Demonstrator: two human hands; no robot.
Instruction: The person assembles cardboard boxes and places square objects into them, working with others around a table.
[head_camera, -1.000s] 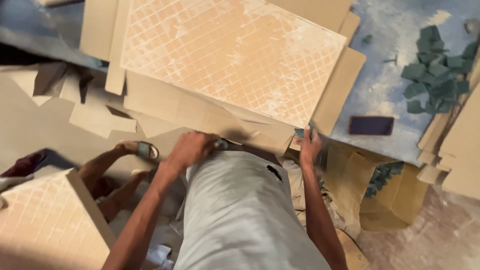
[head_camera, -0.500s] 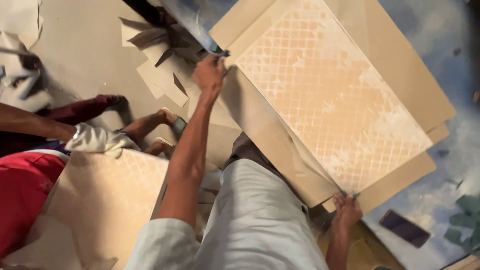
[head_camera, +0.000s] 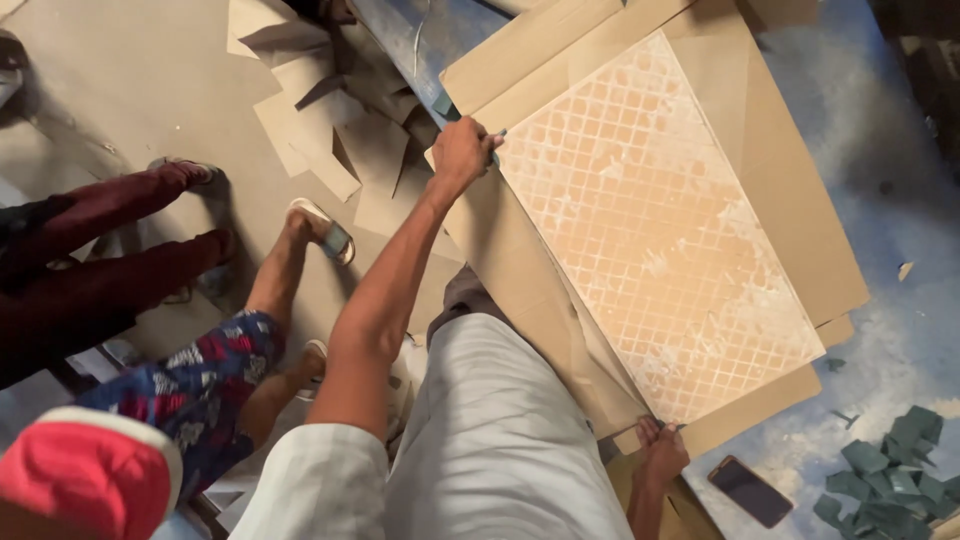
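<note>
A large pale orange tile (head_camera: 655, 225) with a raised diamond grid lies face down on flattened brown cardboard (head_camera: 790, 190). My left hand (head_camera: 463, 152) grips the tile's far left corner, arm stretched out. My right hand (head_camera: 660, 452) holds the tile's near corner, low in the view. My light trousers fill the bottom middle.
Torn cardboard pieces (head_camera: 330, 130) litter the floor to the left. Two other people stand at the left: one in dark red trousers (head_camera: 110, 250), one in patterned shorts and sandals (head_camera: 320, 232). A dark phone (head_camera: 750, 490) and green corner pieces (head_camera: 890, 470) lie at the bottom right.
My left hand has slid along the tile's edge to its far corner and my right hand keeps the near corner. The view has swung so the tile lies more to the right.
</note>
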